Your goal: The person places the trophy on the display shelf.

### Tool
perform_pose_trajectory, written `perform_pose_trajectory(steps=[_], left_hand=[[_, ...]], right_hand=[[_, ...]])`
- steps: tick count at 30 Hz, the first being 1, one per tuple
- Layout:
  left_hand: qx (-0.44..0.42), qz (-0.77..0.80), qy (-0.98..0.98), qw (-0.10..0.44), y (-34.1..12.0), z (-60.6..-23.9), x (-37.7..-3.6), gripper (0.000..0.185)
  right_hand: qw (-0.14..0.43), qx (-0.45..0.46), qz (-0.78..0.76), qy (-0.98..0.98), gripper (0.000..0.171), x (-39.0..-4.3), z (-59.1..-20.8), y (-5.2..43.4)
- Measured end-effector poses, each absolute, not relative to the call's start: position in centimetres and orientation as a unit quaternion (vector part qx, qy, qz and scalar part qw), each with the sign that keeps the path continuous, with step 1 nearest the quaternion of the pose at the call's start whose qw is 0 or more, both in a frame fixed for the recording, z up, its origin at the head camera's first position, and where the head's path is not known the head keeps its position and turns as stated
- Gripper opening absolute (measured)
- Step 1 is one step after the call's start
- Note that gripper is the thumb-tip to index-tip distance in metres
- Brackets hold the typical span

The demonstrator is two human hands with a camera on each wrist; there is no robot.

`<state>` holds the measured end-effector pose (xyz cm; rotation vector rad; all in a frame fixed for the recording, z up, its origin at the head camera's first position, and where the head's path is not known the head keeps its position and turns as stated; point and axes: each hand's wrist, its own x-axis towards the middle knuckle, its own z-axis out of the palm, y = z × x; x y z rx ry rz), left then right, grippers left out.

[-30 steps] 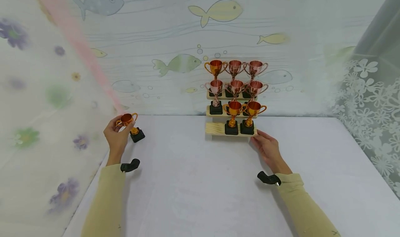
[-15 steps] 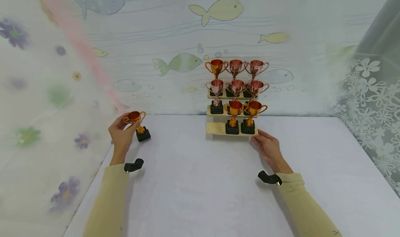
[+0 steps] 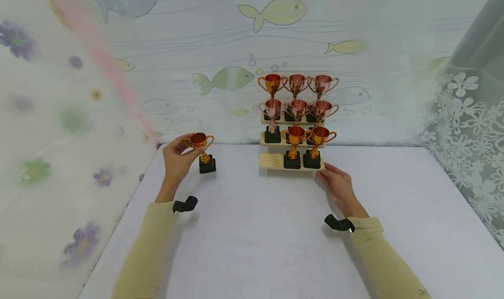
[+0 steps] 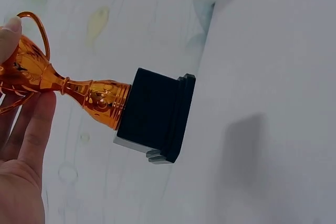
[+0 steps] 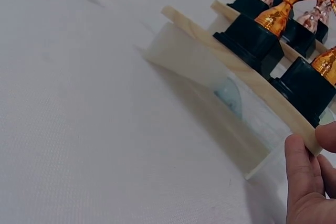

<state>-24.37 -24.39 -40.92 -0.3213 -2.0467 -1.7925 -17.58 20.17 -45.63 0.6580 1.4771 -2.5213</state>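
My left hand (image 3: pixel 177 161) holds a gold trophy cup (image 3: pixel 205 158) by its bowl, thumb on the near side. In the left wrist view its black square base (image 4: pixel 155 114) hangs above the white tabletop, apart from its shadow. To the right stands a three-step wooden display stand (image 3: pixel 271 160) bearing several gold and rose-gold trophies. My right hand (image 3: pixel 339 187) grips the right front corner of the lowest step, with thumb above and fingers below in the right wrist view. Two gold trophies (image 3: pixel 292 159) occupy that step's middle and right; bare wood shows at its left.
Rose-gold trophies (image 3: pixel 272 135) fill the middle step, close together. The top step carries one gold trophy (image 3: pixel 271 85) and two rose-gold ones. A fish-patterned curtain (image 3: pixel 220 36) hangs behind the table (image 3: pixel 244 229), and a flowered one (image 3: pixel 59 159) borders the left.
My left hand has carried the gold trophy right and slightly toward the back, nearer the stand; the trophy is now more upright. The right hand stays at the stand's corner.
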Motion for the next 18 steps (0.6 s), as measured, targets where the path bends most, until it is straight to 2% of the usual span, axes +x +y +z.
perform_pose_trajectory(steps=[8,18], left_hand=[[-0.146,-0.662,-0.721,0.144,-19.7,-40.9,-24.2,0.045],[-0.150,-0.680,-0.710,0.107,-14.9,-40.9,-23.3,0.048]], right_hand=[[0.071,0.216,-0.838,0.496,0.058,-17.7,-45.6,20.2],[0.076,0.219,-0.837,0.496,0.059,-17.8,-45.7,20.2]])
